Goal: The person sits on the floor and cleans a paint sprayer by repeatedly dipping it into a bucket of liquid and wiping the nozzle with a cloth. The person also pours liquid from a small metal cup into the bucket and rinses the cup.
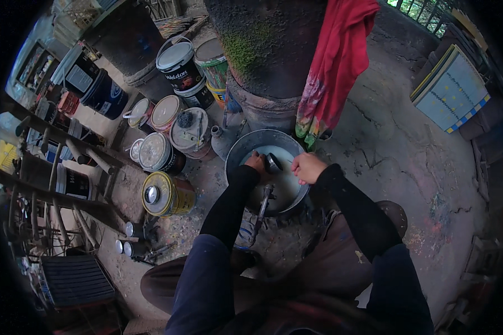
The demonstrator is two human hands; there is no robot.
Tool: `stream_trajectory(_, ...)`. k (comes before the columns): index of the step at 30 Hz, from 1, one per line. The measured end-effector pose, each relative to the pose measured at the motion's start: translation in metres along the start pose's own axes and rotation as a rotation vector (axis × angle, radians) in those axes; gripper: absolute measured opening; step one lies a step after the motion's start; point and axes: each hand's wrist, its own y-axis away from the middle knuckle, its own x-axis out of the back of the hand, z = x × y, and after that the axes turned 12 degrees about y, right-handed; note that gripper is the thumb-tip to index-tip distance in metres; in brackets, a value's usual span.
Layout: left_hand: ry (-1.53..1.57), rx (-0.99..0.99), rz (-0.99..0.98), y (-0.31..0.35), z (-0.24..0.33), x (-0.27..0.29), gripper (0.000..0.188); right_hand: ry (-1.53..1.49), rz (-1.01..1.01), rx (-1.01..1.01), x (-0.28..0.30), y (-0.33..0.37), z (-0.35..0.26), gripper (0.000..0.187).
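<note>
Floor (394, 153): lay stained, frame right.
Left hand (255, 162): we grasped a dark cup (273, 163).
Right hand (309, 168): we couldn't tell its grip.

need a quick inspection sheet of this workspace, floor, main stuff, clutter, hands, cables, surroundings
Surface: grey floor, spotted with paint.
Job's things: metal tub holding pale liquid; dark round cup inside the rim.
Clutter: yellow bucket and other paint containers left of the tub; small tins nearer the person.
Left hand: beside the cup; grip unclear.
Right hand: fingers curled, at the tub's right side; grip unclear.
Cables: none made out.
Surroundings: red cloth hanging beside a large dark drum.
</note>
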Motion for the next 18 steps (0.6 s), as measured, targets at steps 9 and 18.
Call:
stream_trajectory(9, 0.024, 0.192, -0.141, -0.027, -0.011, -0.027, 0.102, 0.386, 0.068, -0.27, -0.079, -0.071, 0.011, 0.027)
stream_trajectory(18, 0.093, 0.192, -0.004, -0.021, -0.05, -0.041, 0.115, 0.304, 0.087, -0.261, -0.107, -0.091, 0.029, 0.026)
